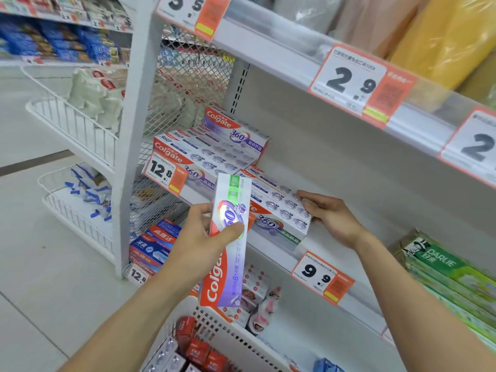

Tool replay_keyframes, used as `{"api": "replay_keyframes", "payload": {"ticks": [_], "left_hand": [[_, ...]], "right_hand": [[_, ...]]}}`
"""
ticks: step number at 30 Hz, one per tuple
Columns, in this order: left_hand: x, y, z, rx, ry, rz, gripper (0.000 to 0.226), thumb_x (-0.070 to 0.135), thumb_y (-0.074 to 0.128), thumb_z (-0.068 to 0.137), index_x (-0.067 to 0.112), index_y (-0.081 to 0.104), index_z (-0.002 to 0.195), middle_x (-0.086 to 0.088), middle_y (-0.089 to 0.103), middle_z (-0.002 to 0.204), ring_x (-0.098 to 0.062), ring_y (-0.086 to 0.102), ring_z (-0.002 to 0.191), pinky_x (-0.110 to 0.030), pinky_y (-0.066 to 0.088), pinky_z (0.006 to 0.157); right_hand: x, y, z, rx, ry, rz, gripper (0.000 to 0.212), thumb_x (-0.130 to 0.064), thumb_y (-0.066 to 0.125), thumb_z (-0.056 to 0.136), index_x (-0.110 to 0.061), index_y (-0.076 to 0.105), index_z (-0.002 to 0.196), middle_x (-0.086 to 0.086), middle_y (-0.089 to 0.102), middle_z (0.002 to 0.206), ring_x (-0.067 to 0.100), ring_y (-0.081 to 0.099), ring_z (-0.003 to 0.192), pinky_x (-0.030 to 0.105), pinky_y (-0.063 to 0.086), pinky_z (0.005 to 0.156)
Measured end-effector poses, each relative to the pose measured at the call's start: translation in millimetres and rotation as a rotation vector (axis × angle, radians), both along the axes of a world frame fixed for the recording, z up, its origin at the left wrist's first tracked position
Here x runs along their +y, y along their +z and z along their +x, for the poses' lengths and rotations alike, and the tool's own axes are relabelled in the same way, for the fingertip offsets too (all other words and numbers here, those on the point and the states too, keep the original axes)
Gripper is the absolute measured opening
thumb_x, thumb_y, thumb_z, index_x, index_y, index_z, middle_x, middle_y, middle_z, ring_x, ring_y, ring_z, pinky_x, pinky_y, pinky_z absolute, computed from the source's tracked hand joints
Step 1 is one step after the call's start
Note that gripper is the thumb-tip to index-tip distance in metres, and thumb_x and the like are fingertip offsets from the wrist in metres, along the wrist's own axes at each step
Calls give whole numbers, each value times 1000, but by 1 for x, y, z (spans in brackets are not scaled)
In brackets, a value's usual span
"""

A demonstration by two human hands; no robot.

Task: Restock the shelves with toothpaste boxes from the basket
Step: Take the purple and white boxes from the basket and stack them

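Fig.: restocking, placement step. The Colgate box [231, 237] is standing upright in mid-air in front of the middle shelf [279, 253], not yet on it; the left hand [204, 237] is gripping it about mid-length, thumb across the front face, fingers curled behind. The right hand [328, 214] is resting on the shelved row of boxes [279, 210] w/ fingers curled over the row's right end, apparently squaring it up or holding it steady. Judged step: one box lifted clear of the basket, slot being prepared. Next move likely calls for turning the box from upright to lying flat, long side matching the row, then sliding it in beside or on top of the row w/o knocking the neighbours; bare shelf lies to the row's right.

Containers: the white perforated basket [230, 336] is sitting low, below the hands, holding red packs and silver-ended boxes; exact count can't be told. The stacked Colgate boxes [209, 149] are filling the shelf's left end behind a 12.8 price tag [163, 171]. A 9.9 price tag [320, 277] is hanging on the shelf edge. Green Darlie boxes [445, 275] are lying on the lower right shelf. Wire side baskets [75, 122] at left are holding white and blue packs.
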State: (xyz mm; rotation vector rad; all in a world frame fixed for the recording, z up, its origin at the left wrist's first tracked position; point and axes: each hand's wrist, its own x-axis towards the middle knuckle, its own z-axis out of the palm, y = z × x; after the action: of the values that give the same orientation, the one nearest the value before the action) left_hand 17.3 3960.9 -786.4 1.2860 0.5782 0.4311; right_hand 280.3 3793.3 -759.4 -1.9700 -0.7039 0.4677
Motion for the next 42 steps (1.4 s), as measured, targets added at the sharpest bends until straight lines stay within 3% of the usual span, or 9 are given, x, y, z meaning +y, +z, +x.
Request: {"api": "replay_keyframes", "payload": {"ticks": [10, 15, 18, 21, 26, 32, 36, 40, 42], "left_hand": [[-1, -4, -2, 52, -80, 59, 43, 31, 75, 87, 26, 47, 119, 5, 74, 99, -17, 76, 77, -42, 61, 79], [8, -7, -6, 16, -163, 198, 46, 32, 86, 76, 44, 57, 110, 6, 74, 100, -8, 72, 86, -23, 56, 73], [16, -8, -6, 12, -282, 236, 56, 43, 89, 65, 50, 64, 115, 3, 76, 103, -11, 70, 99, -36, 57, 91], [15, -2, -8, -31, -466, 285, 59, 36, 88, 73, 36, 65, 127, 5, 75, 114, -13, 67, 113, -44, 51, 102], [31, 1, -20, 31, -593, 260, 50, 39, 82, 80, 26, 63, 124, 1, 74, 117, -19, 70, 108, -45, 55, 98], [44, -5, -13, 70, -397, 175, 53, 32, 83, 65, 10, 68, 110, -12, 74, 95, -29, 74, 77, -40, 63, 76], [37, -12, 0, 9, -292, 412, 59, 47, 86, 70, 25, 63, 120, -1, 72, 102, -19, 73, 87, -45, 58, 89], [21, -14, 17, -127, -39, 685, 64, 51, 67, 88, 34, 40, 144, 16, 50, 133, 5, 52, 118, -17, 42, 101], [20, -16, 27, -103, 62, 951, 65, 52, 53, 95, 28, 31, 151, 11, 37, 145, -3, 35, 135, -24, 32, 111]], "right_hand": [[0, 4, -3, 39, 6, -39, 29, -14, 63, 97, -34, 69, 118, -3, 73, 118, 19, 65, 107, 53, 46, 106], [11, 32, -35, -633, -112, -84, 24, -24, 69, 93, -37, 66, 113, -7, 62, 118, 11, 63, 104, 30, 52, 90], [30, 54, -86, -437, 219, 91, 25, -34, 67, 93, -36, 63, 118, -5, 68, 112, 14, 67, 94, 26, 53, 79], [41, 62, -109, -322, 515, -178, 36, -49, 70, 85, -37, 66, 119, -6, 74, 103, 17, 60, 75, 34, 50, 70], [26, 74, -94, -182, 374, -16, 25, -27, 74, 80, -6, 74, 95, 7, 77, 86, 16, 72, 76, 28, 54, 67], [-16, 68, -73, -82, 380, -155, 30, -28, 80, 80, -7, 68, 98, 1, 75, 91, 11, 69, 83, 19, 51, 73], [-37, 66, -76, -104, 503, -351, 50, -39, 86, 75, -26, 69, 121, 3, 74, 113, 23, 70, 106, 39, 57, 89], [-47, 82, -74, -341, 208, -10, 58, -66, 81, 65, -34, 75, 113, -14, 74, 112, 0, 69, 101, 17, 54, 86], [-42, 85, -59, -477, 23, 70, 53, -57, 81, 71, -29, 73, 116, -18, 71, 115, -13, 64, 99, 7, 49, 85]]}}
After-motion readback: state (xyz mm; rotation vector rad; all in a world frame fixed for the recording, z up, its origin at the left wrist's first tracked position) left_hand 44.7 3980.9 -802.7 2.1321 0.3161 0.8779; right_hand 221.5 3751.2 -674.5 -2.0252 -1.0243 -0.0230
